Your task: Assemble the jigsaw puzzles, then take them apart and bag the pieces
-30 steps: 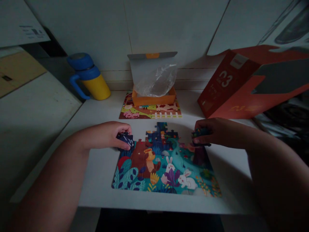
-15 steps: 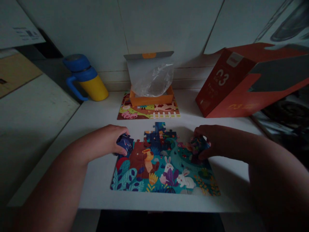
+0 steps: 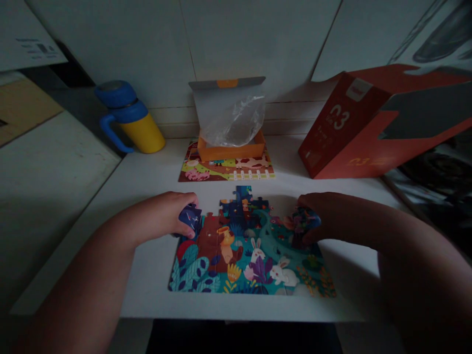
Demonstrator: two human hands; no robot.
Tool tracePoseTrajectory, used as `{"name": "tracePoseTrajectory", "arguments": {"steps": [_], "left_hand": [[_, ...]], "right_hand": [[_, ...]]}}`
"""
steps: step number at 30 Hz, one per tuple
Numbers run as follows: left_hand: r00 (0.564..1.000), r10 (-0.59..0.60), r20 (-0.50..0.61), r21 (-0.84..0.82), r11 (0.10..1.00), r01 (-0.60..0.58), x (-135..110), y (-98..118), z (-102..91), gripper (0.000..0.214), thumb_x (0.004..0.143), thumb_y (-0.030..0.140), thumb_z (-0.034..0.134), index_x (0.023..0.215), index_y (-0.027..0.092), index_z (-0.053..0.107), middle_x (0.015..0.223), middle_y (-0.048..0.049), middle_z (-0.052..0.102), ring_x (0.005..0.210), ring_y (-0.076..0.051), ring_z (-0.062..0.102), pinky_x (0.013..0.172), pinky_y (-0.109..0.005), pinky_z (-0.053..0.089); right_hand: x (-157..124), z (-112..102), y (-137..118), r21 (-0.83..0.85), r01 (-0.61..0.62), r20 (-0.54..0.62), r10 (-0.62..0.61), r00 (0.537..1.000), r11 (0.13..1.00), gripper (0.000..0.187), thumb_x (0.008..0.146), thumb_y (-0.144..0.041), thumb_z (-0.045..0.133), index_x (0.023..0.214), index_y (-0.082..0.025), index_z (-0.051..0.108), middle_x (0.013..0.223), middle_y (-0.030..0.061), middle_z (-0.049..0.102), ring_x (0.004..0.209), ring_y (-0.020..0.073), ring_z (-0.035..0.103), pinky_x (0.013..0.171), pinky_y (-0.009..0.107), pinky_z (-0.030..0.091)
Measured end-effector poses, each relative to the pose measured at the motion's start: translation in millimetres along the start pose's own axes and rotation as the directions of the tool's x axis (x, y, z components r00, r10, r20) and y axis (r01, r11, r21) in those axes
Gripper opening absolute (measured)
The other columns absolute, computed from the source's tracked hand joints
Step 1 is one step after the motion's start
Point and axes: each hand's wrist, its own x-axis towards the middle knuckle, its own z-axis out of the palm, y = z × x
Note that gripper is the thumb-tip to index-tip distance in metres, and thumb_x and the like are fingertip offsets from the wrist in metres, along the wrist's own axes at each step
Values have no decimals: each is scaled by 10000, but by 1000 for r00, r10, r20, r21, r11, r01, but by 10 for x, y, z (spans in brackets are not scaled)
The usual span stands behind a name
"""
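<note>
A partly joined jigsaw puzzle [image 3: 239,255] lies flat on the white table, with a bear, rabbits and plants printed on it. At its upper left edge, my left hand [image 3: 180,214] is closed with thumb and fingers around a dark blue puzzle piece [image 3: 190,216]. Over the upper right part, my right hand [image 3: 313,216] pinches a dark, multicoloured puzzle piece [image 3: 306,221], tilted up from the surface. The fingers partly cover both pieces, and I cannot tell whether either hand holds more than one.
Behind the puzzle, an open orange box [image 3: 232,151] with a clear plastic bag [image 3: 236,125] stands on a farm picture sheet [image 3: 214,172]. A blue and yellow flask [image 3: 142,130] is at the back left, a large red carton [image 3: 346,132] at the right.
Both hands stay in nearly the same place with their pieces. The piece in my left hand has turned slightly; the view has shifted a little.
</note>
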Motion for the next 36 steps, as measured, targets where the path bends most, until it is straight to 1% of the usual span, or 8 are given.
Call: {"name": "tracePoseTrajectory", "arguments": {"steps": [7,12,16,18,22,27,31,36], "left_hand": [[999,-41,10,22,999,40,-20,71,-38,468,721,438,845,1106,229,679,1106,-63,767,1042,-300,705,800,-324,487],[1000,-27,-3,25,999,27,-4,56,-12,467,701,434,851,1088,227,692,1119,-64,769,1053,-300,708,819,-327,493],[990,-131,-50,108,985,136,1,51,-8,515,696,516,858,1081,203,719,1108,-96,776,1032,-321,715,818,-347,492],[984,-167,-57,153,973,174,-5,64,-21,494,718,545,848,1040,192,725,1083,-111,780,1002,-319,718,798,-348,487],[991,-129,-41,148,980,134,-20,86,-46,423,743,521,843,976,190,720,1029,-110,784,939,-304,718,760,-341,474],[994,-91,-62,109,989,97,-17,63,-41,399,717,501,862,938,203,712,990,-92,783,908,-309,717,735,-340,457],[997,-45,-64,84,995,50,-15,38,-27,415,727,475,858,1010,211,709,1047,-81,779,955,-301,713,763,-332,458],[992,-120,-35,105,987,123,-23,66,-44,460,717,493,875,1013,197,684,1015,-82,770,935,-294,714,735,-321,448]], "right_hand": [[5,17,6,-23,13,-41,-14,999,1000,660,688,-648,853,1167,-215,712,1172,133,748,1048,360,722,856,430,550],[-10,27,-33,-28,52,-1,-52,999,998,575,748,-627,816,1123,-199,730,1152,148,763,1046,373,729,874,451,551],[-10,16,-50,-10,61,-10,-61,998,998,614,731,-628,833,1141,-182,735,1193,180,763,1078,409,720,896,492,547],[-19,3,-62,14,66,7,-66,998,998,513,748,-581,832,1063,-187,740,1137,176,775,1017,400,728,837,481,541],[-33,-8,-77,49,95,13,-96,995,994,328,781,-480,818,948,-222,706,1010,134,781,908,347,732,742,431,508],[-11,13,-79,-28,51,-7,-51,999,998,456,737,-559,828,1002,-214,688,1055,121,748,944,341,722,771,423,514],[-19,19,-96,-16,44,-38,-44,998,999,470,732,-566,833,1018,-216,700,1070,117,739,977,344,718,803,422,517],[-62,49,-108,-47,37,-67,-40,997,998,490,756,-571,829,1060,-203,721,1079,125,746,985,347,721,808,424,517]]}}
